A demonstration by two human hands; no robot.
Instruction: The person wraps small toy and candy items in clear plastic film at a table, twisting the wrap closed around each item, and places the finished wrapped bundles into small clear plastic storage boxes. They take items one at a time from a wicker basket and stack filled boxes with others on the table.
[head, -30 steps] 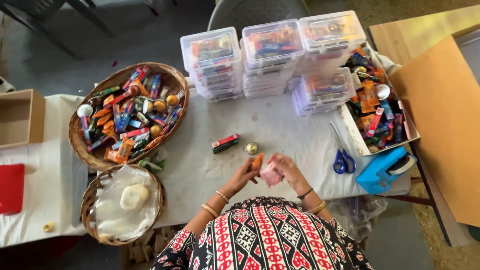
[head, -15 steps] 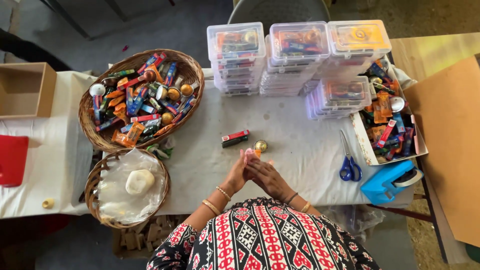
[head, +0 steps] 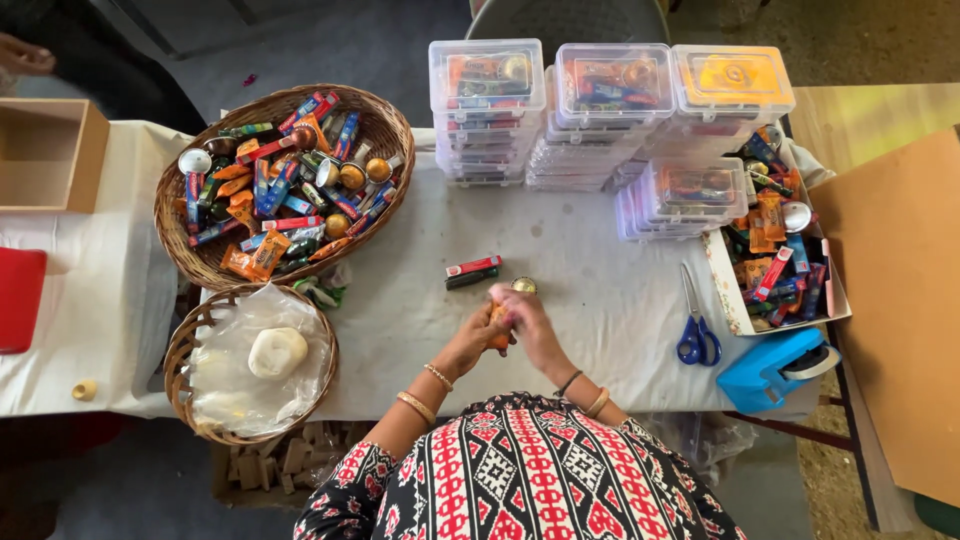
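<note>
At the lower centre of the frame, a small orange item (head: 497, 328) is clasped between both hands over the white-covered worktop (head: 590, 290): the left hand (head: 478, 340) is curled around it from the left, the right hand (head: 527, 322) is closed over it from above. Just above the hands lie a red and black packet (head: 472, 271) and a small gold disc (head: 523, 286). Blue-handled scissors (head: 696, 328) lie well to the right.

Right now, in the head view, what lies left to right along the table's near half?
Red tray → small basket holding a white lump → left hand → right hand → blue scissors → blue tape dispenser.
</note>
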